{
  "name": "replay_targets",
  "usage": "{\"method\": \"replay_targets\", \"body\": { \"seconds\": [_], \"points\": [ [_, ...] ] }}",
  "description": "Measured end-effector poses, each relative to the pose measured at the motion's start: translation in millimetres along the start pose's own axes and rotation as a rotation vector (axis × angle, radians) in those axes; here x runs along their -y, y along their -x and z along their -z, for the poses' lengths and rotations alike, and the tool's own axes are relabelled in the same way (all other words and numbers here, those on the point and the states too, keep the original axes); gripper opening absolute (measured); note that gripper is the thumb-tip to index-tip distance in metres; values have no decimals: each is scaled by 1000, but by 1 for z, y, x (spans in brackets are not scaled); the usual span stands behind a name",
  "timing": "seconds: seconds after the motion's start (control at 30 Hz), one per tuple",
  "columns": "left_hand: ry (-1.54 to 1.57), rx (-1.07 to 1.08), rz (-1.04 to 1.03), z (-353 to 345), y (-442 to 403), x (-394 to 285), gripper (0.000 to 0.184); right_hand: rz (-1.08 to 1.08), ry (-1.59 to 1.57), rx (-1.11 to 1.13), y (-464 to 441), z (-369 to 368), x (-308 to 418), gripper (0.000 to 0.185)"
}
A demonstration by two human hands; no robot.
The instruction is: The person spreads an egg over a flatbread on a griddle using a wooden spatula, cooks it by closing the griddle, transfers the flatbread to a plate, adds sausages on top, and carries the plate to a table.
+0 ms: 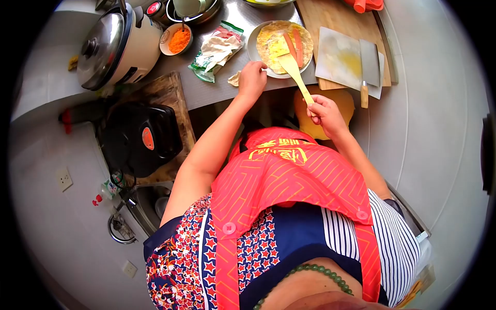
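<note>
A flat round pancake [269, 39] with yellow egg on it lies on a white plate [252, 49] near the counter's front edge. Two sausage strips [298, 45] rest on its right part. My right hand [327, 114] is closed round the handle of a yellow spatula [295, 74], whose blade touches the pancake beside the strips. At the plate's lower left rim is my left hand [253, 80], its fingers curled with the tips close to the plate; whether they grip anything is too small to tell.
Left of the plate lie an opened plastic packet [217, 50] and a bowl of shredded orange food [179, 41]. A large cooker [116, 49] stands farther left. On the right, a cleaver [369, 64] lies on a white board [338, 59] over a wooden board [323, 15].
</note>
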State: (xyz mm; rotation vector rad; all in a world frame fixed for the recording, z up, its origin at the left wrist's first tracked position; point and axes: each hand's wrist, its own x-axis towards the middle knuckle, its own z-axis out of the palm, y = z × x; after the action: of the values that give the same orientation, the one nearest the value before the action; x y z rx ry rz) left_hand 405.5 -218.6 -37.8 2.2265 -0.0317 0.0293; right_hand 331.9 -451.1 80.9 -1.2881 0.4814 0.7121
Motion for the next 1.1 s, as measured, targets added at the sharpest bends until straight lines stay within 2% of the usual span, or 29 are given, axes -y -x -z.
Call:
{"method": "replay_targets", "body": {
  "seconds": [0.1,0.2,0.4,0.5,0.7,0.8,0.9,1.1],
  "points": [
    [-534,105,-121,7,-13,-22,12,-42,48,-42,17,6,5,17],
    [-786,323,-87,-1,-29,-30,19,-90,3,-52,25,9,6,15],
    [-796,403,7,-5,-38,-60,29,-96,-63,-31,27,8,-1,14],
    [-827,415,81,-10,-37,-62,23,-82,-71,-40,28,4,-4,14],
    [-740,268,137,-23,-29,-43,22,-90,-48,-29,32,2,-11,14],
    [-724,212,89,-30,-28,-35,21,-105,-57,-10,35,5,-13,14],
    [-748,246,106,-29,-27,-43,22,-106,-54,-18,36,5,-13,14],
    [-609,195,115,-26,-33,-47,16,-118,-60,11,36,6,-10,14]
  ]
}}
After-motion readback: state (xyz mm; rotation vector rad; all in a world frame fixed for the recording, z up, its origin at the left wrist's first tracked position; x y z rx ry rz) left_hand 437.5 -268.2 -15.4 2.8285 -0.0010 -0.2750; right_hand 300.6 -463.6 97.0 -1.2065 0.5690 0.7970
